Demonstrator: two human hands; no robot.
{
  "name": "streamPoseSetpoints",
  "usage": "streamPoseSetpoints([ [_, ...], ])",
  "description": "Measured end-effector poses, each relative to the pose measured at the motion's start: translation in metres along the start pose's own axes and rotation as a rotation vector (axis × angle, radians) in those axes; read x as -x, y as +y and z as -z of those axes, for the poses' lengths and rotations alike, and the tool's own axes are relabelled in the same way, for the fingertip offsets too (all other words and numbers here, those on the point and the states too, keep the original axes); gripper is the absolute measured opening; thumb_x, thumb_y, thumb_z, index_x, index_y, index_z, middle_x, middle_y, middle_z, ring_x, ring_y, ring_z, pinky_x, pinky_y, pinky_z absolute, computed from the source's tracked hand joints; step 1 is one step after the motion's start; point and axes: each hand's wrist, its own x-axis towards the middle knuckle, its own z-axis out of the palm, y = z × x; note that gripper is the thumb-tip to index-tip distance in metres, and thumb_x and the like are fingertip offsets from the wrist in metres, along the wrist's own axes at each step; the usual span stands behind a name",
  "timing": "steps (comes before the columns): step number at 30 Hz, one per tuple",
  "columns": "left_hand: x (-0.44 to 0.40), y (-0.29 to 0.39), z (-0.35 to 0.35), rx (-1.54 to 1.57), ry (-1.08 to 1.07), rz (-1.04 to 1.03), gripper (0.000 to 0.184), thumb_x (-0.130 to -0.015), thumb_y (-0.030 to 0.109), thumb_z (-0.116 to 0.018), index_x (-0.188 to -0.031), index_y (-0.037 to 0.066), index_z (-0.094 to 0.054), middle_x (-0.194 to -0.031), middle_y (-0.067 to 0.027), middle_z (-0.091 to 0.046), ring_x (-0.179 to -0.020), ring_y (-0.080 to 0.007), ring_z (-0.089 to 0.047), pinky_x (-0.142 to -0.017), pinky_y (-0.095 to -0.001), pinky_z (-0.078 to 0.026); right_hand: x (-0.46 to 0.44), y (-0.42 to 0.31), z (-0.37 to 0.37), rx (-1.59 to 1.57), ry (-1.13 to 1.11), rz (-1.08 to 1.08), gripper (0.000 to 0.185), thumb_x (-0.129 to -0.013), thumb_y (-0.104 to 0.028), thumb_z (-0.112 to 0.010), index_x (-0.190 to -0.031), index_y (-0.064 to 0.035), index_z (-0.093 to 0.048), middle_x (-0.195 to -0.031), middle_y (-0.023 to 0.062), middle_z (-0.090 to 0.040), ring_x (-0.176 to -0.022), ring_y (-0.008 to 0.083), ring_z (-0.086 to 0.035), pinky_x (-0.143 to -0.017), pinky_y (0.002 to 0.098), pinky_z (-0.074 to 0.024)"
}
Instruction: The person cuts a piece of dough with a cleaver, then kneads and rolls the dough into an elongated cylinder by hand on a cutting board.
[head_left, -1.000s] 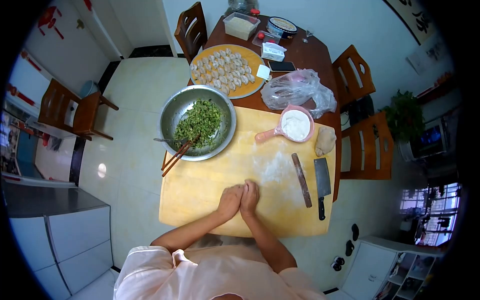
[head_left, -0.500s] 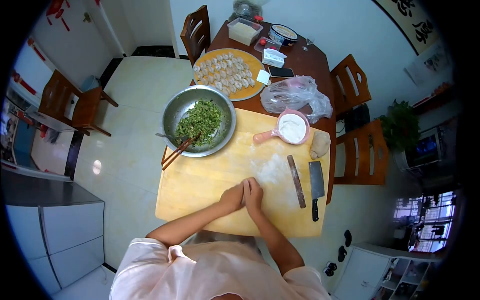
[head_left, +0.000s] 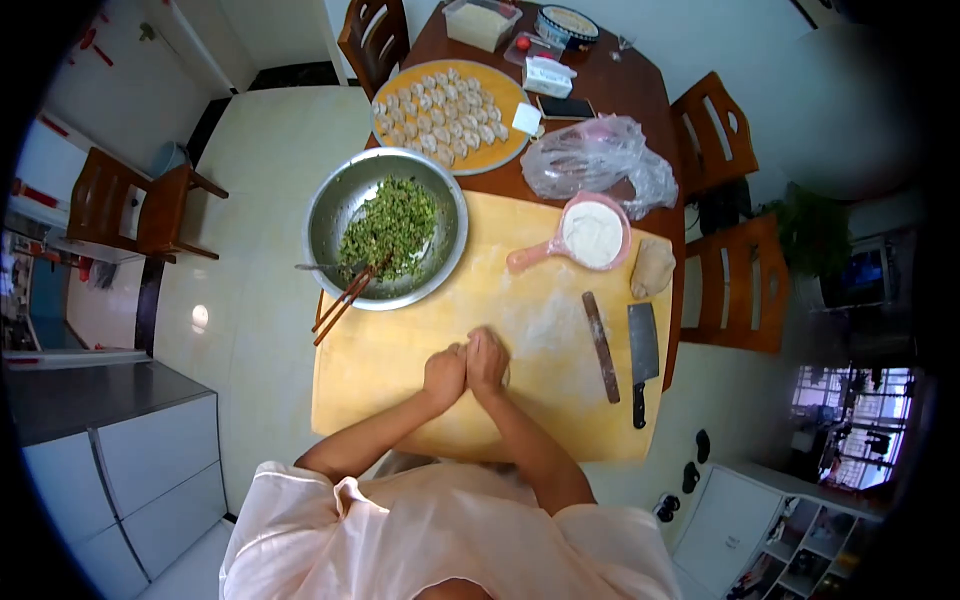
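Board [head_left: 370, 385] under hands [head_left: 446, 375], tiled floor [head_left: 262, 240]

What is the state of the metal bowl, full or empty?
Partly filled: a heap of chopped green mixture lies inside the metal bowl, with bare inner wall showing around it.

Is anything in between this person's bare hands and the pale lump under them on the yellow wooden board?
Nothing visible is. The right hand covers most of the pale lump, and the left hand meets it alongside. The dark wooden rolling pin lies off to the right, clear of both.
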Motion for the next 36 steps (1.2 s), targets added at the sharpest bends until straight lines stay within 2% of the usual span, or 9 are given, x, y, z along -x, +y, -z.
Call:
streamPoseSetpoints([
  [4,-0.021,0.002,0.016,0.098,-0.218,0.094,0.023,-0.075,0.022,-0.07,-0.087,0.005,-0.063,-0.087,-0.0191,-0.068,-0.077,-0.0374,-0.066,-0.067,-0.0478,-0.052,-0.02,0.003,-0.001,0.027,-0.189,-0.12,0.032,-0.099,-0.034,-0.05,-0.093,-0.0058,-0.065,-0.087,0.0153,-0.067,-0.074,0.0344,-0.063,-0.064,0.0443,-0.049],
  [7,-0.011,0.009,0.022,0.193,-0.11,0.09,0.039,-0.075,0.028,-0.076,-0.104,0.004,-0.063,-0.092,-0.0199,-0.069,-0.085,-0.0368,-0.067,-0.073,-0.0442,-0.053,-0.016,0.073,-0.007,-0.932,-0.104,-0.595,0.043,-0.101,-0.043,-0.047,-0.1,-0.0056,-0.068,-0.092,0.0104,-0.07,-0.082,0.0246,-0.065,-0.072,0.0397,-0.0511],
  [8,-0.001,0.007,0.017,0.302,-0.055,0.127,0.044,-0.076,0.028,-0.077,-0.109,0.003,-0.062,-0.094,-0.0201,-0.069,-0.087,-0.0357,-0.067,-0.074,-0.0427,-0.054,-0.012,0.063,0.036,-0.706,0.001,-0.472,0.052,-0.102,-0.049,-0.041,-0.103,-0.0054,-0.069,-0.098,0.0057,-0.069,-0.089,0.0174,-0.063,-0.081,0.0339,-0.0495],
  [12,0.028,0.025,-0.013,0.751,0.096,0.16,0.054,-0.081,0.026,-0.078,-0.123,0.001,-0.055,-0.098,-0.0202,-0.069,-0.09,-0.0311,-0.068,-0.08,-0.0375,-0.054,0.015,0.04,0.085,-0.975,-0.026,-0.61,0.044,-0.102,-0.04,-0.045,-0.101,-0.0024,-0.068,-0.1,0.0057,-0.068,-0.092,0.0159,-0.062,-0.087,0.0304,-0.0475],
  [13,0.033,0.027,-0.015,0.904,-0.189,0.231,0.062,-0.081,0.023,-0.078,-0.13,-0.001,-0.048,-0.107,-0.0202,-0.066,-0.096,-0.0291,-0.066,-0.083,-0.0358,-0.052,0.018,0.037,0.085,-1.067,-0.085,-0.626,0.039,-0.101,-0.036,-0.048,-0.101,-0.0019,-0.068,-0.1,0.0055,-0.068,-0.092,0.0155,-0.062,-0.086,0.0299,-0.0476],
  [21,0.036,0.027,0.012,0.279,0.088,-0.094,0.039,-0.083,0.009,-0.063,-0.119,0.0,-0.05,-0.107,-0.0215,-0.059,-0.096,-0.0378,-0.062,-0.082,-0.0429,-0.052,0.048,-0.005,0.034,-0.088,0.159,0.215,0.007,-0.087,-0.008,-0.057,-0.086,-0.0022,-0.059,-0.088,0.0151,-0.061,-0.085,0.037,-0.057,-0.078,0.044,-0.0478],
  [27,-0.031,0.009,-0.003,-0.028,0.039,-0.08,0.013,-0.087,0.016,-0.054,-0.093,0.004,-0.059,-0.083,-0.0167,-0.066,-0.067,-0.0324,-0.066,-0.058,-0.0434,-0.053,-0.009,0.024,0.01,-0.021,0.071,0.107,0.018,-0.094,-0.014,-0.052,-0.08,-0.0019,-0.055,-0.079,0.0203,-0.056,-0.076,0.0412,-0.053,-0.069,0.0472,-0.0445],
  [32,-0.054,0.004,-0.002,0.003,-0.082,-0.039,0.014,-0.082,0.018,-0.061,-0.087,0.005,-0.061,-0.076,-0.0167,-0.068,-0.072,-0.0354,-0.067,-0.063,-0.0472,-0.052,-0.028,0.028,0.01,-0.038,-0.042,-0.035,0.028,-0.099,-0.022,-0.05,-0.081,-0.0011,-0.055,-0.076,0.0246,-0.057,-0.072,0.0445,-0.054,-0.062,0.0476,-0.044],
  [36,-0.033,0.031,0.018,0.212,-0.171,-0.002,0.022,-0.081,0.014,-0.061,-0.099,0.001,-0.062,-0.092,-0.0229,-0.066,-0.088,-0.0377,-0.065,-0.075,-0.0477,-0.052,-0.01,0.033,0.042,-0.511,-0.061,-0.267,0.036,-0.101,-0.027,-0.048,-0.079,-0.0012,-0.061,-0.069,0.0152,-0.061,-0.067,0.0273,-0.061,-0.065,0.0374,-0.0478],
])
